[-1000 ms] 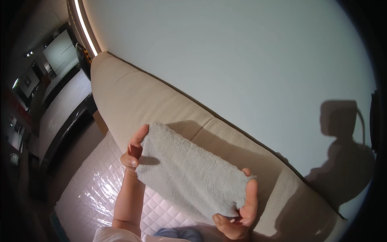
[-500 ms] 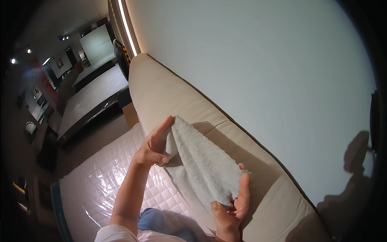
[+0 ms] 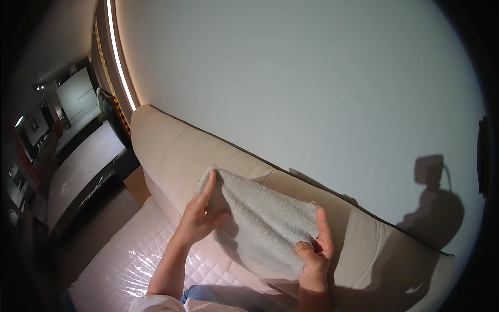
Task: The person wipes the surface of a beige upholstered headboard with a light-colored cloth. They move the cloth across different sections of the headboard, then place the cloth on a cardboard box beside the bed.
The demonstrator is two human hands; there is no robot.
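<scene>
A light grey fluffy cloth is stretched between my two hands, in front of the beige padded headboard. My left hand grips the cloth's left side, its index finger pointing up along the upper corner and its thumb partly hidden in a fold. At the right edge, my right hand pinches the cloth, thumb in front and fingers behind. Shallow folds run across the cloth's middle. Whether its back touches the headboard I cannot tell.
Below the headboard lies a quilted mattress under shiny clear plastic. A pale wall rises behind it, carrying my shadow at the right. Further left stand a dark-framed bed and a lit strip.
The cloth has been spread wider and flatter between my hands. My view has turned, so the headboard's left end and the far beds appear further left and lower.
</scene>
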